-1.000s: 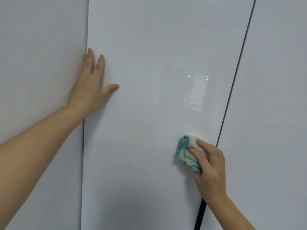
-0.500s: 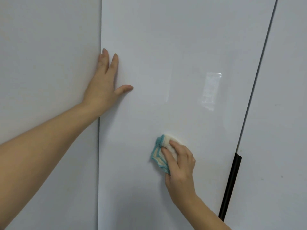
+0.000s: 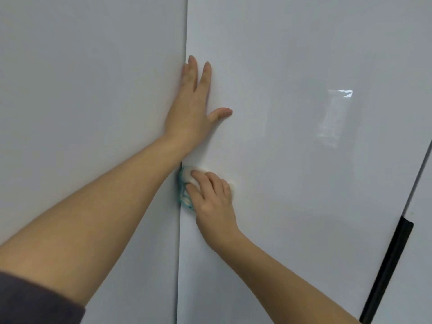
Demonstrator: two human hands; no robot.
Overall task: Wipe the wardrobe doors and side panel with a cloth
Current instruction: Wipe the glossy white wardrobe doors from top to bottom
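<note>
one overshoot past the door [image 3: 280, 160] edge could snag the cloth [image 3: 185, 185] my right hand [image 3: 215, 199] clutches; left hand [image 3: 191, 108] flat.

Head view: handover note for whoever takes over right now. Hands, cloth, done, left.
Left hand: open, flat against the glossy white door near its left edge.
Right hand: holds the teal-edged cloth pressed to that door at the left edge, below the left hand.
Done: a stroke on this door is under way; the wiped area cannot be told.
Left: the rest of this door, the panel to its left, and the neighbouring door past the black handle.
</note>
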